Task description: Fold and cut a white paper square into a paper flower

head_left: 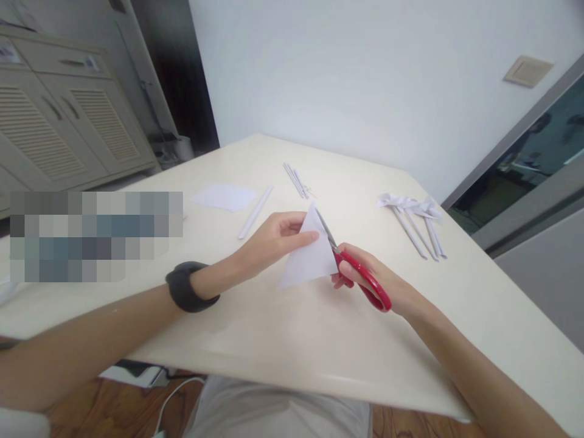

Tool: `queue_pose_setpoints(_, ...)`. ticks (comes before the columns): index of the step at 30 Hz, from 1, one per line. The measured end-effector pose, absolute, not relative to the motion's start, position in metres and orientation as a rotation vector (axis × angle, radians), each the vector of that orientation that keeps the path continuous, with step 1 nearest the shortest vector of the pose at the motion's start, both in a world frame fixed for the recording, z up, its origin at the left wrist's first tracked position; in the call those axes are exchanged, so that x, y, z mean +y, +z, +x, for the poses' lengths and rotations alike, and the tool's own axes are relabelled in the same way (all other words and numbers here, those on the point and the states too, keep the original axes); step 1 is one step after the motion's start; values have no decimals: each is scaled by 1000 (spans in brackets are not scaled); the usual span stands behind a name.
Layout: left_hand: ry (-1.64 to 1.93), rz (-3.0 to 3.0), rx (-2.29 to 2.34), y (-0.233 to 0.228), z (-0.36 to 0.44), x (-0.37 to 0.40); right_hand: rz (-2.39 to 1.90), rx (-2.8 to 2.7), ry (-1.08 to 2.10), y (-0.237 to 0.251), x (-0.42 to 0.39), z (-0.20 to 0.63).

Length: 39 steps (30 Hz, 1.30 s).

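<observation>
Scissors in the right hand bite the folded paper's right edge, blades pointing far-left along it, while the left hand pinches its left corner.

Both bare forearms reach in over the near edge of the surface, the left hand, a dark band on its wrist, pinching with thumb above and fingers extended, the right hand curled tight in a closed grip, knuckles up.
</observation>
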<state>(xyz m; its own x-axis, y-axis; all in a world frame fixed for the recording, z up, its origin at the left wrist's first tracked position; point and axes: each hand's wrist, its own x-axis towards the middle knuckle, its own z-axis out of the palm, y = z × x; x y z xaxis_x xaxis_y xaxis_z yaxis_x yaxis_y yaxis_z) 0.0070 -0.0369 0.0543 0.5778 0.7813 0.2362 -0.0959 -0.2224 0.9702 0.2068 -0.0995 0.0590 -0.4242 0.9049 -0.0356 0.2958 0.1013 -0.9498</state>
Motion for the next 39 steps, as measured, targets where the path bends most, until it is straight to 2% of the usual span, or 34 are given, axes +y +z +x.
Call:
queue_pose_setpoints(12, 904, 1542, 662, 64, 7, -56, -1120, -1722, 1459, 64, -111, 200)
queue_pose_setpoints(39, 874, 1558, 714, 66, 6, -54, -1273, -1791, 1314, 65, -112, 200)
